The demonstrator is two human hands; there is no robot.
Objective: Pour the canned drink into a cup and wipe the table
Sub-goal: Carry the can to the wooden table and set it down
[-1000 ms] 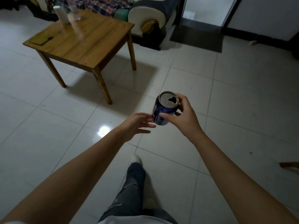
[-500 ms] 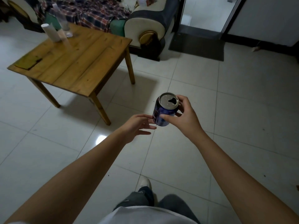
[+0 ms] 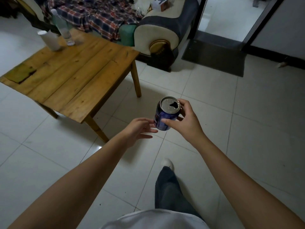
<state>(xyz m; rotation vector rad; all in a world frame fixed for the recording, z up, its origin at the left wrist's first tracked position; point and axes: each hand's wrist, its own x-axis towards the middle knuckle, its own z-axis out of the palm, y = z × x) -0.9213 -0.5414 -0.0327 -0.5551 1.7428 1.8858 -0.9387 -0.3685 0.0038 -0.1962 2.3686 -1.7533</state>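
My right hand (image 3: pixel 185 123) grips a blue drink can (image 3: pixel 165 114) with its top opened, upright above the tiled floor. My left hand (image 3: pixel 138 129) is open just left of the can, fingertips close to its lower side. A wooden table (image 3: pixel 74 76) stands ahead on the left. At its far corner are a clear glass cup (image 3: pixel 63 30) and a white paper roll (image 3: pixel 49 40). A yellow-green cloth (image 3: pixel 20 74) lies flat on the table's left corner.
A sofa (image 3: pixel 158 28) with a plaid blanket (image 3: pixel 97 15) stands behind the table. A dark doormat (image 3: pixel 216 55) lies before a doorway on the right. White floor tiles spread all around; my leg and shoe (image 3: pixel 167 162) show below.
The view has come closer to the table, which now sits larger and lower in the frame. Both hands and the can keep the same pose.
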